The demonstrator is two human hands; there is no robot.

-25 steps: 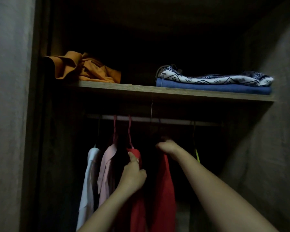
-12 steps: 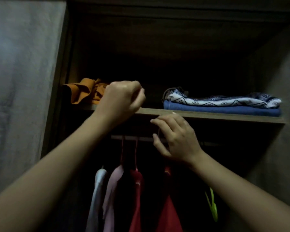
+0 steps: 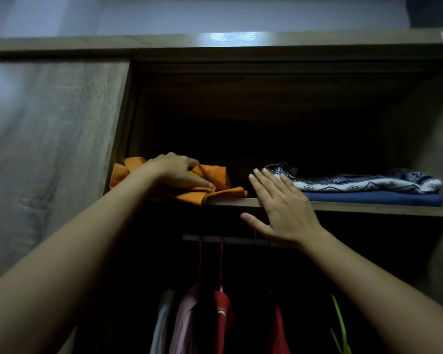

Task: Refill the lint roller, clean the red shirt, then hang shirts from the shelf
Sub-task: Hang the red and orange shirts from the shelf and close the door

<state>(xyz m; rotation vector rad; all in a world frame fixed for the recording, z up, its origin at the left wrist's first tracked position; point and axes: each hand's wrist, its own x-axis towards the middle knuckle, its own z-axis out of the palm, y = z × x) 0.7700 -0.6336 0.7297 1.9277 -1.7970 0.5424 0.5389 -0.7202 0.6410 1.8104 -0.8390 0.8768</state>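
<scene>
**Wardrobe** (image 3: 215, 51): wood-grain, open, dim inside. A closed door (image 3: 49, 149) stands at the left.

**Shelf** (image 3: 356, 206): one board across the upper part, carrying three shirts.

**Rail** (image 3: 210, 238): runs under the shelf. From left to right it holds a white garment (image 3: 161, 320), a pink garment (image 3: 184, 320), the red shirt (image 3: 221, 310) and a second red garment (image 3: 279, 328), all cut off by the lower edge of the view.

**Blue shirt** (image 3: 368, 199): folded flat at the right of the shelf.

**Patterned shirt** (image 3: 368, 182): navy and white, folded on top of the blue shirt.

**Orange shirt** (image 3: 215, 175): crumpled at the left of the shelf, with a fold hanging over the front edge.

**Right hand** (image 3: 284, 208): fingers straight and spread, holding nothing, palm towards the shelf edge between the orange shirt and the stack. I cannot tell if it touches the shelf.

**Left hand** (image 3: 174, 172): on the orange shirt, fingers curled over the top and thumb along the front, gripping the cloth.

**Green hanger** (image 3: 340, 325): at the lower right, partly seen.
</scene>
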